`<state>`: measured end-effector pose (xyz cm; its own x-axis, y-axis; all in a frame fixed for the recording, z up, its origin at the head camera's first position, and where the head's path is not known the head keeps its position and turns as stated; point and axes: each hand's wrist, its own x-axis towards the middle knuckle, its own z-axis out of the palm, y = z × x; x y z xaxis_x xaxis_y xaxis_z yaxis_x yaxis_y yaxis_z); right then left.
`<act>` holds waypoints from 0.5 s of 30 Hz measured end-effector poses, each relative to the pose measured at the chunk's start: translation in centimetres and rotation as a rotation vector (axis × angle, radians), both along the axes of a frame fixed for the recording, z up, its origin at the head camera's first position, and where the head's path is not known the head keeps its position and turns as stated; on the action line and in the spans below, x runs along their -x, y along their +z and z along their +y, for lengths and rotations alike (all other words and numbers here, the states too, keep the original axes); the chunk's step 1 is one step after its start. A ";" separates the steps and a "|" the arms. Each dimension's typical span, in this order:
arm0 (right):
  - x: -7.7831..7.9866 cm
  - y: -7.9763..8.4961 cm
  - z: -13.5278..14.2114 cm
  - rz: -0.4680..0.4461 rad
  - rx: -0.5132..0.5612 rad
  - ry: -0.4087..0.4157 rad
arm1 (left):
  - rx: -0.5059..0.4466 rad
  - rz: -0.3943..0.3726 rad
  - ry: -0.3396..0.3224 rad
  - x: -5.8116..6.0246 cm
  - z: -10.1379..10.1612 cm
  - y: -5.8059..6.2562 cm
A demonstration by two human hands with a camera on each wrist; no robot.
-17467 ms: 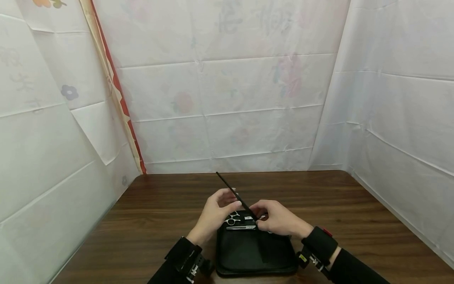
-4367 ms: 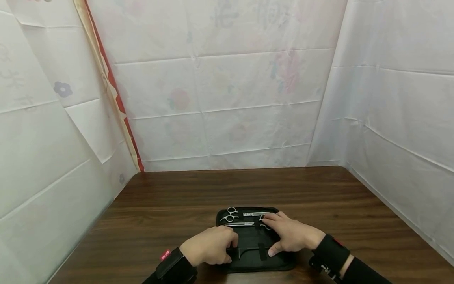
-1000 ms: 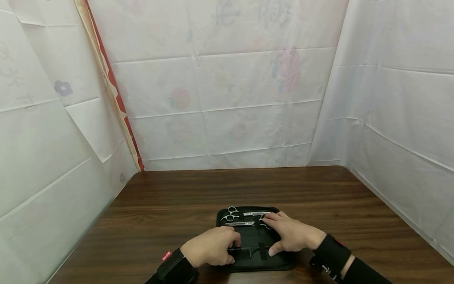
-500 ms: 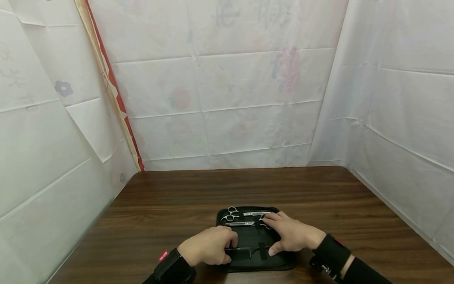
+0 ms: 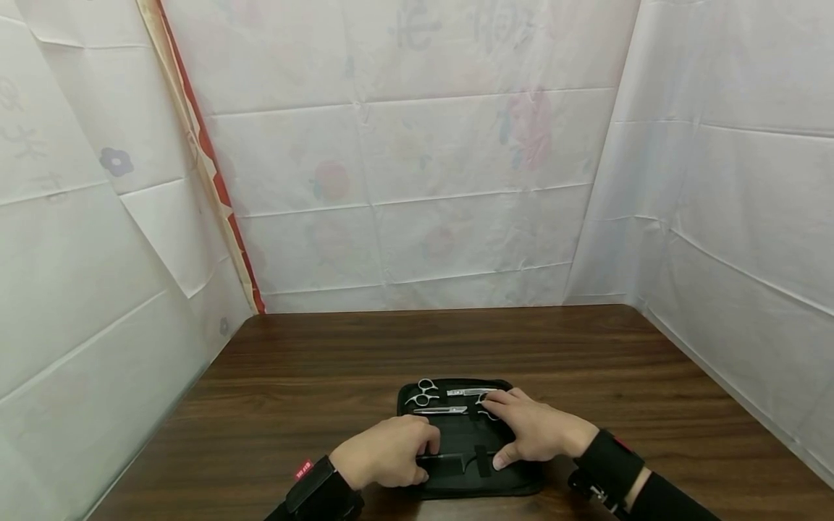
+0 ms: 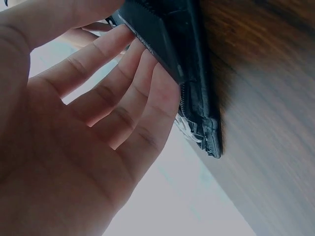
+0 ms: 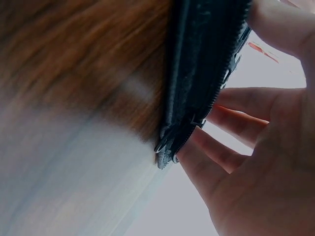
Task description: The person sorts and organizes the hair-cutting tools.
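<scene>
Left hand (image 5: 386, 451) pinches the flat black plastic comb (image 5: 448, 464), slid right since earlier (seemingly further under the black fabric strap (image 5: 483, 461)); right hand (image 5: 537, 428) rests, gripping nothing.

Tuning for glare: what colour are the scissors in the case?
The scissors are silver; the head view shows them best.

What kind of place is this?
It looks like a little work booth, maybe made for filming: pale sheets on three sides of a brown wooden table, with an open black case of silver scissors.
</scene>
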<state>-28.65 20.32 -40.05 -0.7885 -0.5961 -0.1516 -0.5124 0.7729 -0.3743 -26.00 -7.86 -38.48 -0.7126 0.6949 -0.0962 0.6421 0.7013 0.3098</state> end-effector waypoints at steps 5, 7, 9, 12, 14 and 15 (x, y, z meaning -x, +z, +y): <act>0.0 0.0 -0.1 0.002 -0.001 -0.007 | 0.006 -0.004 -0.007 0.1 0.2 -0.1; -0.1 0.1 -0.1 0.001 0.000 -0.009 | 0.006 -0.003 -0.009 0.1 0.3 -0.1; -0.1 0.1 -0.1 -0.003 0.004 -0.009 | 0.006 0.001 -0.012 0.1 0.4 -0.1; -0.2 0.2 -0.1 -0.008 0.008 -0.008 | 0.001 0.005 -0.015 0.1 0.4 -0.1; -0.2 0.3 -0.1 -0.009 0.008 -0.007 | -0.003 0.004 -0.016 0.1 0.5 -0.1; -0.2 0.3 -0.1 -0.009 0.008 -0.007 | -0.005 0.002 -0.016 0.0 0.5 -0.1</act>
